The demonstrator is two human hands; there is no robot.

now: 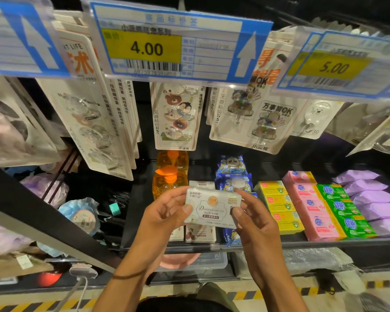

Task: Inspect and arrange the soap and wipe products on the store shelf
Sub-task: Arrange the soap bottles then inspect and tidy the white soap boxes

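**Head view: soap pack (pixel 212 208) in both hands**

We pinch the soap pack by its ends, left hand (pixel 164 212) and right hand (pixel 254 219) both curled on it. Beyond our grip stand orange bottles (pixel 167 183) and blue wipe packs (pixel 233 180); yellow soap bars (pixel 279 206) lie to its right.

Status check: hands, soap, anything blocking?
Left hand and right hand both grip the soap pack by its ends. Pack held over the shelf. Nothing blocking.
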